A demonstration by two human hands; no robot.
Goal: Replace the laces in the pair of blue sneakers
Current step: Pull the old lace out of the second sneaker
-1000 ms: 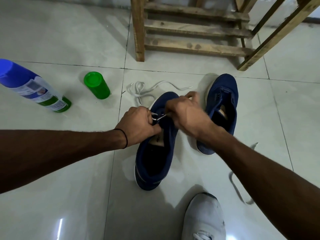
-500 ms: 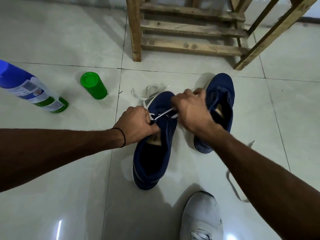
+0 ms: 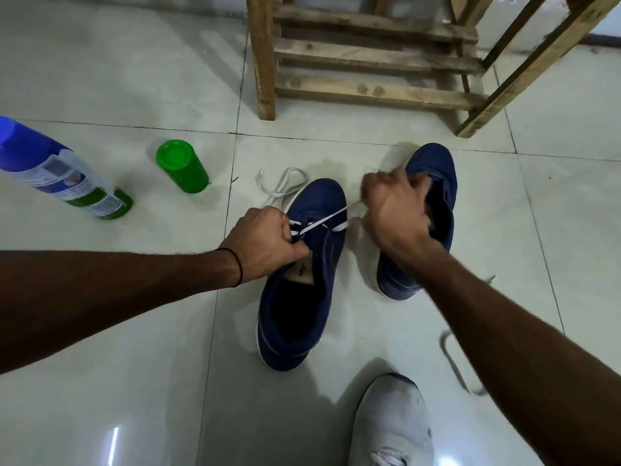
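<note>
Two blue sneakers stand on the tiled floor. The nearer blue sneaker (image 3: pixel 302 284) is in the middle, toe pointing away. My left hand (image 3: pixel 265 243) grips its left eyelet flap. A white lace (image 3: pixel 322 220) runs taut from the eyelets to my right hand (image 3: pixel 393 210), which pinches it out to the right. The lace's loose end (image 3: pixel 282 183) loops on the floor beyond the toe. The second blue sneaker (image 3: pixel 433 203) stands to the right, partly hidden behind my right hand and without a visible lace.
A blue and green spray can (image 3: pixel 60 176) lies at the left, with its green cap (image 3: pixel 181 166) beside it. A wooden rack (image 3: pixel 369 62) stands behind the sneakers. A grey lace (image 3: pixel 453 358) lies under my right forearm. My own white shoe (image 3: pixel 393 425) is at the bottom.
My right hand has pulled the white lace out to the right, away from the nearer sneaker. The loose loop beyond the toe has shrunk. My left hand stays on the eyelet flap.
</note>
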